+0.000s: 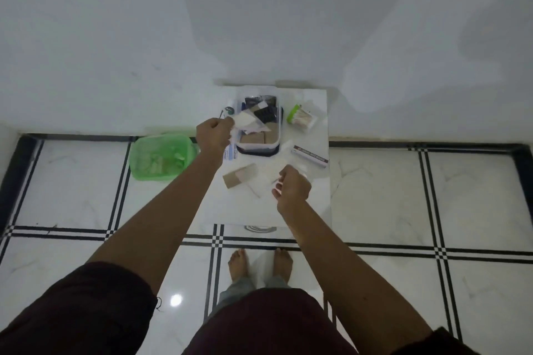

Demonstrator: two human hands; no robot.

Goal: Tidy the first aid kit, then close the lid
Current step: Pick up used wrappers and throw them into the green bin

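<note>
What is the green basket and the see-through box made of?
The green basket looks like thin, slightly see-through plastic; the things inside show through its wall. The box looks like clear, hard plastic with a glossy rim; its contents are visible through the sides.

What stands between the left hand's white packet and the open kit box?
Nothing visible does. The left hand holds the white packet right at the left rim of the kit box, which has no lid on it. Only the items already piled inside could crowd it.

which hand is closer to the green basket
Left. The left hand is just right of the green basket; the right hand is farther right, over the table.
</note>
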